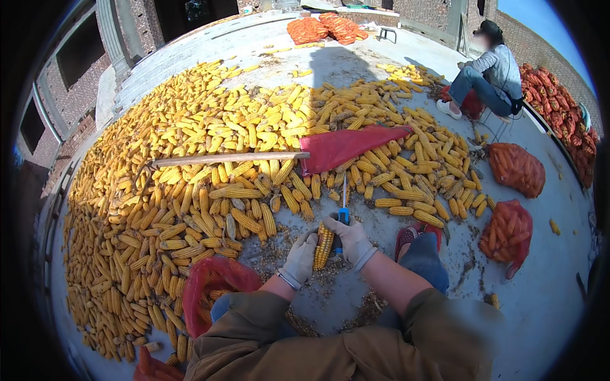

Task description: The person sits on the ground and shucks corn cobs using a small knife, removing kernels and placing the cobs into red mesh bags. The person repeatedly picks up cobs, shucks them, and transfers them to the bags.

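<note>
A yellow ear of corn (pixel 323 248) stands between my two hands, its length running towards me. My left hand (pixel 300 261), in a pale work glove, grips its left side. Gloved as well, my right hand (pixel 353 240) is closed around a screwdriver (pixel 343 215) with a blue and black handle. The screwdriver's thin metal shaft points away from me. My right fingers also reach the top of the ear. Loose kernels and chaff are scattered on the concrete floor (pixel 329 305) below my hands.
A large heap of corn ears (pixel 200 157) spreads ahead and left. On it lie a wooden handle (pixel 228 159) and a red mesh bag (pixel 348 146). An open mesh bag (pixel 198 290) stands by my left knee. Filled sacks (pixel 517 169) are at right, near a seated person (pixel 491 71).
</note>
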`<state>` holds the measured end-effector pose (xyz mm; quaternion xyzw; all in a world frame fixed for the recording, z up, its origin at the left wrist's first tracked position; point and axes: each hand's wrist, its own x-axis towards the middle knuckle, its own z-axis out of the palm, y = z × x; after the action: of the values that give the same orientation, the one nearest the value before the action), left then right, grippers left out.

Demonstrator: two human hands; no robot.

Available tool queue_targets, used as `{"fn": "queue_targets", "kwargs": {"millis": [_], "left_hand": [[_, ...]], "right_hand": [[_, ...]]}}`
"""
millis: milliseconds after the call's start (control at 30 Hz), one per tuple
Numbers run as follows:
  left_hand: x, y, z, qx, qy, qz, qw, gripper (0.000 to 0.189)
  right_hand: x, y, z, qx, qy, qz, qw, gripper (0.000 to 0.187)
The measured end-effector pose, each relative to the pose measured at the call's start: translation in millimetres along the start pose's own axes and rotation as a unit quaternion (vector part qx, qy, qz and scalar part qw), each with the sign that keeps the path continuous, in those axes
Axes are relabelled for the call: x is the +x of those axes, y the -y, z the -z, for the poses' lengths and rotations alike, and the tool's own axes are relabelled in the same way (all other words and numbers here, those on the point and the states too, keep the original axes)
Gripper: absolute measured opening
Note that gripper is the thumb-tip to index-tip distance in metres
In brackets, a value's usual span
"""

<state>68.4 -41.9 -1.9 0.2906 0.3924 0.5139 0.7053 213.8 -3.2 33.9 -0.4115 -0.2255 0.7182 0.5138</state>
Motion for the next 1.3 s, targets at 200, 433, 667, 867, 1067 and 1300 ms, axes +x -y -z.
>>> {"fn": "queue_targets", "kwargs": {"millis": [200,433,667,867,1067,1300], "left_hand": [[-10.3,-28.4,-19.1,0.022,-0.032,-0.01,0.999,0.052],[-11.9,-30.6,-17.7,0.1,-0.013,0.063,0.993,0.057],[-36.6,-135.8,49.7,-0.221,-0.068,-0.097,0.968,0.026],[-174.2,-169.3,173.5,-0.073,-0.41,-0.179,0.891,0.038],[-215.2,-70.6,227.0,-0.009,-0.439,0.108,0.892,0.034],[-135.2,44.9,313.9,0.207,-0.55,0.117,0.801,0.057]], "right_hand": [[0.7,21.7,2.4,-0.072,-0.025,0.092,0.993,0.029],[9.1,-9.7,5.9,0.033,-0.061,-0.033,0.997,0.028],[6.7,8.0,24.7,0.03,-0.063,-0.084,0.994,0.019],[-16.0,4.3,10.1,0.007,-0.011,-0.121,0.993,0.038],[-8.7,-12.7,28.0,-0.079,-0.012,-0.177,0.981,0.028],[-10.3,-17.1,21.4,-0.073,-0.003,-0.188,0.979,0.025]]}}
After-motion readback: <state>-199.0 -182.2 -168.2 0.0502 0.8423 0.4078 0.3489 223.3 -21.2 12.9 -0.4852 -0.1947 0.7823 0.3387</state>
